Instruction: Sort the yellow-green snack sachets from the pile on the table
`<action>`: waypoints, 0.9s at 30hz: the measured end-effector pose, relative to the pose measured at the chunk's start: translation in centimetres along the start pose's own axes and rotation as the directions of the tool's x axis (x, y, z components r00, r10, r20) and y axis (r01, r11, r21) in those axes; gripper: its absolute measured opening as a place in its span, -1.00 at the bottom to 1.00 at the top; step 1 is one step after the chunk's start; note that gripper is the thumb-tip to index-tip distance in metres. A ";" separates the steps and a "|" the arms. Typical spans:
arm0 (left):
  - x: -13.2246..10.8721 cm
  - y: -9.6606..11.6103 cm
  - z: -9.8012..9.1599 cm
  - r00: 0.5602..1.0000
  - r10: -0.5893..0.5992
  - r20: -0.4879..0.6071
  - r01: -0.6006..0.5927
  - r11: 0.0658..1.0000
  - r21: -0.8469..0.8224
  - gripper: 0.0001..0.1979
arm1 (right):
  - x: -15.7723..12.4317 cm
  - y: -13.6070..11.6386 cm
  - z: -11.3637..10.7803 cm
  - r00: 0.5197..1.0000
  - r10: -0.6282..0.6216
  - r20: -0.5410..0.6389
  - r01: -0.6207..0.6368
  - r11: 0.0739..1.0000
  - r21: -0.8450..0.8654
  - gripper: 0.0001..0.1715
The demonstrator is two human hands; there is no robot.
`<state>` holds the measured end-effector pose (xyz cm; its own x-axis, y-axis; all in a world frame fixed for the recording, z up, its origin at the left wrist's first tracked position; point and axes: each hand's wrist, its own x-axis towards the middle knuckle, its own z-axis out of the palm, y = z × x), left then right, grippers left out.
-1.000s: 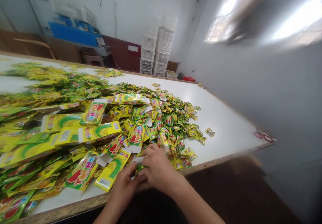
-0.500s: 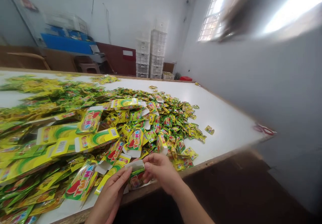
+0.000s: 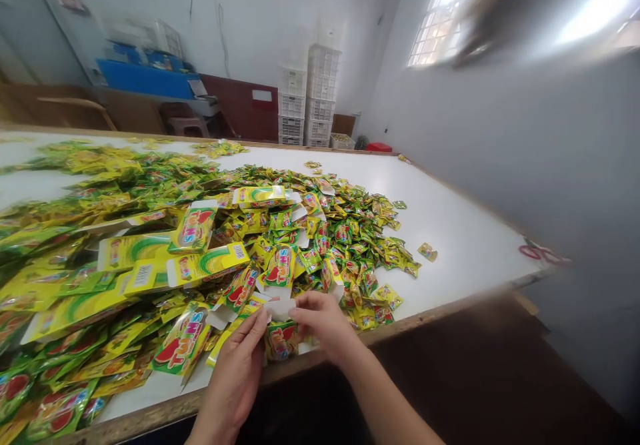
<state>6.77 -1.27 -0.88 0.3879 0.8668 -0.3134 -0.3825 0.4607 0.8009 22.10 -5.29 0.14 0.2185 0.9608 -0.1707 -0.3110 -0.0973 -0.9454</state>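
Observation:
Both my hands hold one small yellow-green candy box (image 3: 281,337) at the near edge of the white table (image 3: 450,231). My left hand (image 3: 237,371) pinches its left side, fingers closed on it. My right hand (image 3: 323,325) grips its right side and the white top flap. A large heap of small yellow-green candy sachets (image 3: 345,238) spreads just beyond my hands. Flat and folded printed boxes (image 3: 200,265) lie among them to the left.
One loose sachet (image 3: 428,251) lies apart on the bare right part of the table. Red-handled scissors (image 3: 537,253) rest at the right corner. Stacked white crates (image 3: 313,98) stand by the far wall, with a blue bin (image 3: 145,78) to their left.
My hands have lifted the small box off the table edge and turned it upright between them. The view has shifted slightly.

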 end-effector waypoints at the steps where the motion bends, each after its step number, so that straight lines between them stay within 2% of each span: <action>1: 0.0 0.0 0.0 1.000 -0.004 0.027 0.004 1.000 0.011 -0.63 | 0.0 0.0 0.0 1.000 -0.020 -0.019 0.020 0.999 -0.032 -0.68; 4: 0.4 0.2 -0.1 0.998 0.050 0.026 -0.054 0.988 0.146 -0.61 | 0.2 0.1 0.1 0.994 -0.098 -0.045 0.093 0.990 -0.106 -0.75; 7: 1.2 0.4 -0.4 0.977 0.214 -0.008 -0.198 0.916 0.348 -0.62 | 0.6 -0.1 0.2 0.983 -0.178 -0.046 0.168 0.972 -0.167 -0.70; 10: 1.7 0.4 -0.6 0.956 0.295 0.012 -0.264 0.836 0.481 -0.64 | 0.9 -0.3 0.1 0.985 -0.165 -0.049 0.155 0.974 -0.167 -0.61; 14: 1.8 0.4 -0.6 0.957 0.286 0.043 -0.270 0.831 0.487 -0.60 | 1.0 -0.4 0.1 0.991 -0.129 -0.047 0.122 0.983 -0.137 -0.54; 17: 2.1 0.5 -0.8 0.960 0.253 0.123 -0.281 0.833 0.477 -0.62 | 0.9 -0.4 -0.1 0.992 -0.115 -0.042 0.109 0.986 -0.126 -0.55; 21: 2.3 0.9 -1.3 0.923 0.315 0.220 -0.384 0.727 0.569 -0.76 | 0.7 0.0 -0.7 0.993 -0.115 -0.005 0.113 0.986 -0.119 -0.55; 24: 2.1 1.1 -1.7 0.889 0.362 0.279 -0.454 0.633 0.627 -0.76 | 0.5 0.7 -1.1 0.980 -0.199 0.016 0.199 0.969 -0.149 -0.58; 27: 1.8 0.9 -2.3 0.883 0.359 0.303 -0.465 0.575 0.673 -0.70 | 0.3 1.3 -1.3 0.939 -0.345 0.017 0.338 0.907 -0.251 -0.67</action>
<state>5.18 1.15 -1.95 0.4593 0.8728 0.1652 0.1645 -0.2664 0.9497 22.93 -5.50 -1.51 0.2962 0.9398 0.1703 0.0240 0.1710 -0.9850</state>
